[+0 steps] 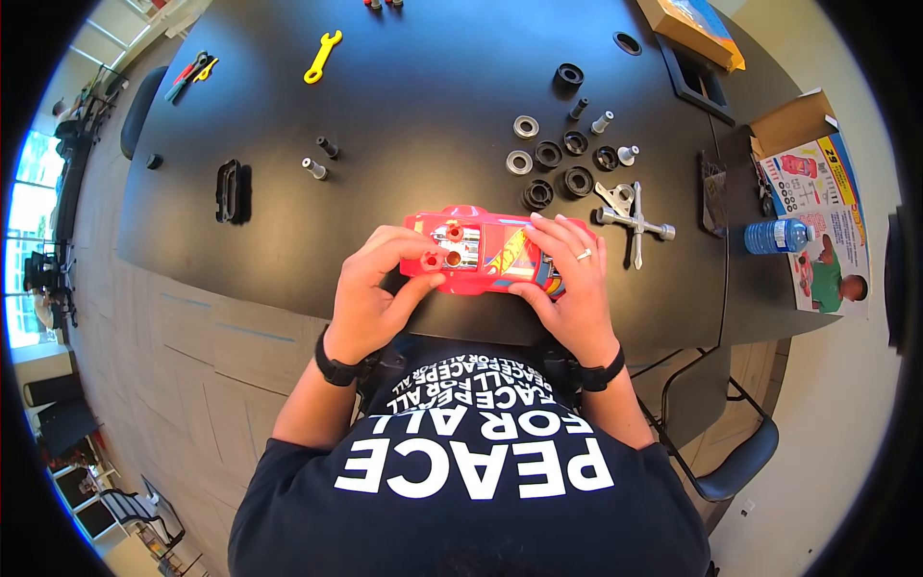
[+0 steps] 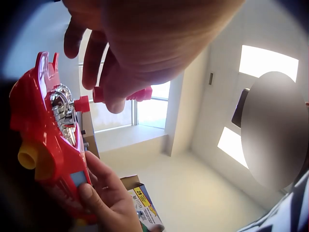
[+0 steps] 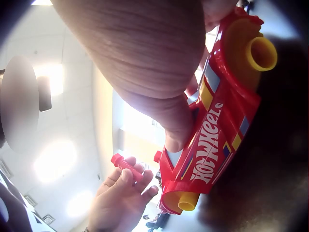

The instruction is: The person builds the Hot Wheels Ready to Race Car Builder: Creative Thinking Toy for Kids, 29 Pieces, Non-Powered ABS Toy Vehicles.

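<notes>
A red toy car body point(image 1: 488, 274) with a chrome engine piece point(image 1: 468, 246) lies sideways before the person at the table's near edge. The right hand point(image 1: 574, 272) grips its right end, thumb on the near side and fingers over the top. Between thumb and fingers, the left hand point(image 1: 373, 282) pinches a red threaded plastic bolt point(image 3: 126, 168) above the engine piece. Another red bolt point(image 2: 82, 104) sticks out of the chrome part, beside a round hole. Yellow wheel hubs point(image 3: 263, 53) show along the car's side, with no wheels on them.
Black tires point(image 1: 578, 181), silver rims point(image 1: 526, 127) and a grey cross wrench point(image 1: 636, 226) lie beyond the right hand. A yellow wrench point(image 1: 323, 57) is at the far left. A water bottle point(image 1: 777, 237) lies on the toy box point(image 1: 817, 183) at right.
</notes>
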Available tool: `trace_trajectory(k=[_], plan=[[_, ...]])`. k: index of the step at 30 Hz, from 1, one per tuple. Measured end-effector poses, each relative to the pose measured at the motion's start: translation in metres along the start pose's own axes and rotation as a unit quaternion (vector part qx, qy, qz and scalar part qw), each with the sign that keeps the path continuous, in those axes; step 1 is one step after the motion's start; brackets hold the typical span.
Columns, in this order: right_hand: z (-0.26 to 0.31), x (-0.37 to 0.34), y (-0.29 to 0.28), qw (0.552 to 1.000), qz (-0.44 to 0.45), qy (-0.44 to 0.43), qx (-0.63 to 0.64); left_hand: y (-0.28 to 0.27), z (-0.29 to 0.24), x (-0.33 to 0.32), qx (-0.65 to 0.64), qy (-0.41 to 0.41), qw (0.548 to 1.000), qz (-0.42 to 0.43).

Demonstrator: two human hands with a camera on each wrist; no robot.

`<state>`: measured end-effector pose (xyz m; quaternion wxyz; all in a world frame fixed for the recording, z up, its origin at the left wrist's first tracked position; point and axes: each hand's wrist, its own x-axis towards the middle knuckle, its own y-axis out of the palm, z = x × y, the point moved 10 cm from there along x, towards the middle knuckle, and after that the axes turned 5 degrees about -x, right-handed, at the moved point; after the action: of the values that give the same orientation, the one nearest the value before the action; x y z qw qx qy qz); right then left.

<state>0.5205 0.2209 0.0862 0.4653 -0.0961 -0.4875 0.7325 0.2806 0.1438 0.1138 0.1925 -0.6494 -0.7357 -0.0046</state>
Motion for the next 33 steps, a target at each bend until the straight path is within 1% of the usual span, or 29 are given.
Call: trace_trajectory(k=[2,9,11,14,18,20,21,23,24,25,27,29,31,33], plan=[[0.001,0.0,-0.001,1.0,-0.003,-0.001,-0.002,0.004,-0.002,0.005,0.016,0.015,1.0,-0.017],[0.001,-0.001,-0.002,1.0,-0.004,0.004,-0.002,0.015,0.021,0.009,0.021,0.008,0.999,-0.04],[0.001,-0.001,-0.002,1.0,-0.003,0.003,-0.002,0.012,0.018,0.008,0.026,0.018,0.997,-0.067],[0.001,0.0,-0.001,1.0,0.0,0.002,-0.004,0.012,0.025,0.007,0.0,0.001,0.996,-0.089],[0.0,0.001,0.0,1.0,0.003,0.003,-0.007,0.014,0.025,0.006,-0.002,0.001,0.996,-0.085],[0.002,0.001,-0.002,1.0,0.001,-0.002,-0.01,0.014,0.023,0.005,0.021,0.006,0.995,-0.099],[0.001,-0.001,-0.004,1.0,0.004,0.003,-0.022,0.016,0.022,0.005,0.008,0.006,0.995,-0.097],[-0.005,-0.001,-0.012,0.998,-0.016,0.025,0.061,0.016,0.017,0.007,0.038,0.018,0.995,-0.086],[-0.013,-0.002,-0.026,0.993,-0.044,0.043,0.102,0.016,0.019,0.007,0.032,0.02,0.996,-0.085],[-0.017,0.002,-0.046,0.992,-0.101,0.031,0.072,0.015,0.022,0.005,0.029,0.015,0.996,-0.089],[-0.054,-0.004,-0.075,0.981,-0.154,0.121,0.009,0.013,0.024,0.002,0.025,0.01,0.995,-0.092],[-0.107,-0.02,-0.089,0.949,-0.172,0.264,-0.002,0.013,0.02,0.001,0.054,0.028,0.995,-0.082],[-0.137,-0.032,-0.104,0.941,-0.184,0.271,-0.086,0.013,0.018,0.0,0.057,0.041,0.994,-0.082],[-0.153,-0.034,-0.114,0.939,-0.183,0.273,-0.097,0.011,0.017,0.0,0.06,0.052,0.993,-0.084]])
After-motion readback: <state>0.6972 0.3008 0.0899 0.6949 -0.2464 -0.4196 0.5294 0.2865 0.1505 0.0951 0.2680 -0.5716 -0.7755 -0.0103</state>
